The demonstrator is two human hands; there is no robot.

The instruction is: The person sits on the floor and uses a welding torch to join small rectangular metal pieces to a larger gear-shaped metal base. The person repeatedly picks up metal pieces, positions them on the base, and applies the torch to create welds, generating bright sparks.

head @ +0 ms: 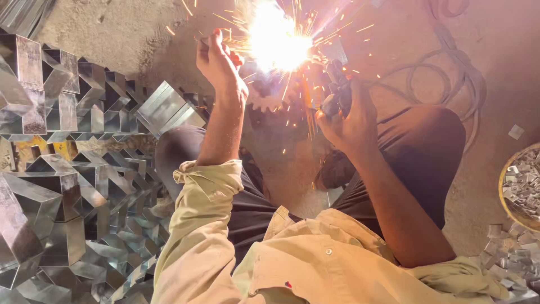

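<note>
**Welding close to the floor, one hand up as a shield**

Crouching over the concrete floor [495, 50], I have my knees spread so the work sits between them, right under my face. In the head view, my right hand [351, 121] is closed tight around the dark handle of the electrode holder [337, 93], and I grip it low and near my body so the tip stays steady where it meets the metal. The weld arc [278, 39] burns white just beyond that hand, throwing sparks outward in every direction, and its glare washes out the piece being joined, so I cannot tell its exact shape from here.

My left hand [219, 62] is raised beside the arc, fingers curled and drawn together, holding nothing that I can make out. It stands between my eyes and the brightest part of the flash, which I judge is why it is up there and not on the work.

The welding cable [455, 73] lies looped on the floor behind the arc, out of the way of my legs. To my left the folded sheet-metal boxes [62, 186] are stacked and nested within reach. At my right a round basket [506, 197] holds small cut metal pieces [526, 183], with more spilled just beside it, near the hand that works.
</note>
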